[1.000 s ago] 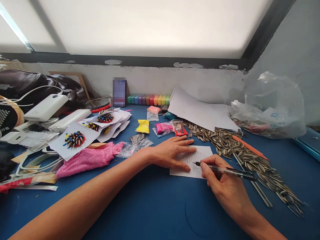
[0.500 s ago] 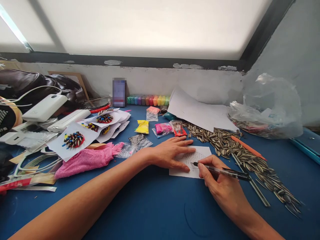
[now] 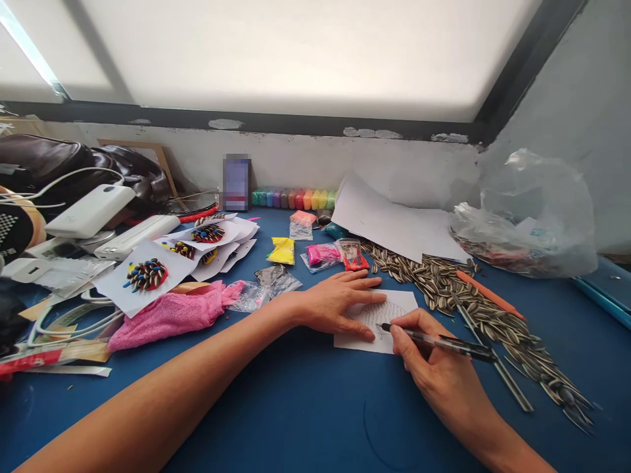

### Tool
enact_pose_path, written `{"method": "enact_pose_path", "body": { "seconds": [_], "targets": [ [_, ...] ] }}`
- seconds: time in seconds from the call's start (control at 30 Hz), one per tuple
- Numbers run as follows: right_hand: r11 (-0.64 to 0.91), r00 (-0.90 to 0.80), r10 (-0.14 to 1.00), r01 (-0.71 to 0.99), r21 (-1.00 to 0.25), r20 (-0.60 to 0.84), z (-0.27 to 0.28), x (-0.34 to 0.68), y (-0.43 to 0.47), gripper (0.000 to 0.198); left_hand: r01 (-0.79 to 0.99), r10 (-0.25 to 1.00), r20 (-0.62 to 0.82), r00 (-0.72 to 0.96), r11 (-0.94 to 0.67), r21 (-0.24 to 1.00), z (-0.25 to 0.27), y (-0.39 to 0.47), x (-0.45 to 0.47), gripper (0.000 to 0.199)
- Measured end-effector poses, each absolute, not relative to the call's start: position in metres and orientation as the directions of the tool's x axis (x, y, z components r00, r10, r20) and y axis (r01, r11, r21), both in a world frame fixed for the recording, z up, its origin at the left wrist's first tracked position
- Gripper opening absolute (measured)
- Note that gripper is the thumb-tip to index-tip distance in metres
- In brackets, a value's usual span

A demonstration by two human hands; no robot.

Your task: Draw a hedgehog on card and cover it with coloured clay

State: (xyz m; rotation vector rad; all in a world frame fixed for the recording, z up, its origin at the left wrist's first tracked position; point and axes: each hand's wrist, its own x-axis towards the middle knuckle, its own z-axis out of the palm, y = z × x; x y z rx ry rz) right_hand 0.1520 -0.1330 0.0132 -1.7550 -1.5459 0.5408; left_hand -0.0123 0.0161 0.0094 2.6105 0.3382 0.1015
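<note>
1. Left hand [image 3: 338, 302] is being held flat, fingers spread, over the left part of a small white paper [image 3: 355, 341], which is being pressed against the blue tabletop [image 3: 305, 407].
2. By the right hand [image 3: 436, 358], a black-tipped pen [image 3: 444, 339] is being pinched between thumb and fingers near its point, the barrel being slanted back rightward; whether the nib is touching cannot be told.
3. Lightness and easy creasing are being expected of the paper; its edges are being judged the safest hold, away from the ink.
4. Stiffness, low weight and some slickness are being expected of the pen; its lower barrel is being judged the best grip.
5. On the paper, a domed outline filled with short strokes is being partly hidden by the left hand.
6. Hard, striped, tapering sunflower seeds [image 3: 434, 282] are being seen heaped beyond the right hand, and a fuzzy pink cloth [image 3: 172, 318] is being seen rumpled leftward.
</note>
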Motion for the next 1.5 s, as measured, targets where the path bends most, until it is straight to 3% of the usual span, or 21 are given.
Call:
{"method": "enact_pose_path", "body": {
  "seconds": [0.37,0.6,1.5],
  "targets": [
    [-0.010,0.195,0.970,0.634,-0.774,0.148,0.0141,0.1510,-0.1324,0.027,0.230,0.254,-0.011,0.967,-0.853,0.468,0.0112,0.0155,-0.0120,0.075],
    [-0.065,0.288,0.948,0.590,-0.805,0.135,0.0161,0.1580,-0.1359,0.027,0.209,0.244,0.009,0.970,-0.851,0.481,0.0114,0.0159,-0.0126,0.076],
    [-0.023,0.217,0.963,0.659,-0.752,0.160,0.0139,0.1563,-0.1334,0.026,0.214,0.252,0.010,0.968,-0.839,0.500,0.0105,0.0157,-0.0131,0.074]
  ]
}}
